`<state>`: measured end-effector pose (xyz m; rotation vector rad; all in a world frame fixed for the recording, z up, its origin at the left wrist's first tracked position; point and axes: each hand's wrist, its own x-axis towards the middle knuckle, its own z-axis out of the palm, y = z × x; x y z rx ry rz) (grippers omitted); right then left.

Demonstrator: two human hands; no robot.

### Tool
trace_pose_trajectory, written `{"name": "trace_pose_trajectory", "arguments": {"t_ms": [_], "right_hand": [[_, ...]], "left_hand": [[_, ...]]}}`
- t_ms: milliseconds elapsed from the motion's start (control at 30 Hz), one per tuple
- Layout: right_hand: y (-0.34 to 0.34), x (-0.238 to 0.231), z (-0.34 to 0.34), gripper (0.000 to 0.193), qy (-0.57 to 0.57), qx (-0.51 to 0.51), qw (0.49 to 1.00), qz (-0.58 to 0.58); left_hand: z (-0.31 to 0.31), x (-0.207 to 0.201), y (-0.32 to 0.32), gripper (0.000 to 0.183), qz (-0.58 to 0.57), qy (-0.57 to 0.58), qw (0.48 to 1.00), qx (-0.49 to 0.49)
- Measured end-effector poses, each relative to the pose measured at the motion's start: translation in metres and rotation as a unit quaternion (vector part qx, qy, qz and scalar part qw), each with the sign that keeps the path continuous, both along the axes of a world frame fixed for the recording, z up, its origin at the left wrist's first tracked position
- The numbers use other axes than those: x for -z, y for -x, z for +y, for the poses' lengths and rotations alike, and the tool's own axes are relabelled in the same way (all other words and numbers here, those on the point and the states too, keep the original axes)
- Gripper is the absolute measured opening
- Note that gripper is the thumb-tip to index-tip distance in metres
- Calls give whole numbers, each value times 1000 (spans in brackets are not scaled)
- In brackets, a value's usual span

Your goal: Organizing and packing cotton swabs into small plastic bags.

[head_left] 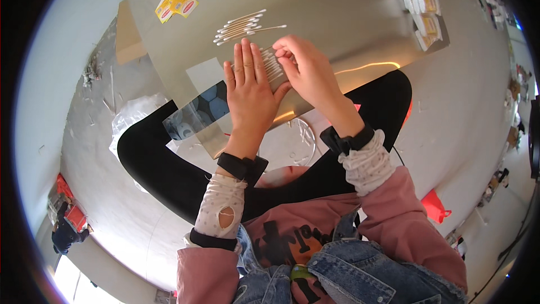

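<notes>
My left hand (pixel 247 90) lies flat with its fingers stretched out, over the left part of a row of cotton swabs (pixel 272 65) on the metal table. At the right side of that row, my right hand (pixel 306 70) has its fingers curled in toward the thumb. Its fingertips hover by the swab ends, and whatever is between them is too small to make out. Just beyond both hands, a loose pile of white-tipped cotton swabs (pixel 242 26) with wooden sticks lies slanted, one swab sticking out to the right.
Yellow printed packets (pixel 180 1) sit at the table's far left. Stacked white-and-yellow packs (pixel 419 3) line the far right edge. A pale square card (pixel 205 73) and a dark patterned sheet (pixel 202 110) are left of my hands. A black curved cushion (pixel 163 171) surrounds the near side.
</notes>
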<state>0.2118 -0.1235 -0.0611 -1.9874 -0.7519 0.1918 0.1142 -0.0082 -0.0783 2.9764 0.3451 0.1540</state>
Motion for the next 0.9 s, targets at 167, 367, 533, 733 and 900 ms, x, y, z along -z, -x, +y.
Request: {"name": "trace_pose_trajectory", "arguments": {"t_ms": [167,367,533,733,900], "right_hand": [[-14,4,7,21,41,-79,992,-84],[-34,-7,6,21,120,-206,964,-119],[-39,-13,9,23,137,-280,921,-234],[-39,-8,2,21,110,-262,943,-172],[-36,-8,-1,21,109,-248,948,-165]], "left_hand": [[0,1,2,102,-16,55,998,6],[2,0,7,99,-22,74,997,28],[3,1,8,98,-31,60,997,29],[2,1,7,98,-35,56,998,24],[2,2,7,98,-34,55,998,24]]}}
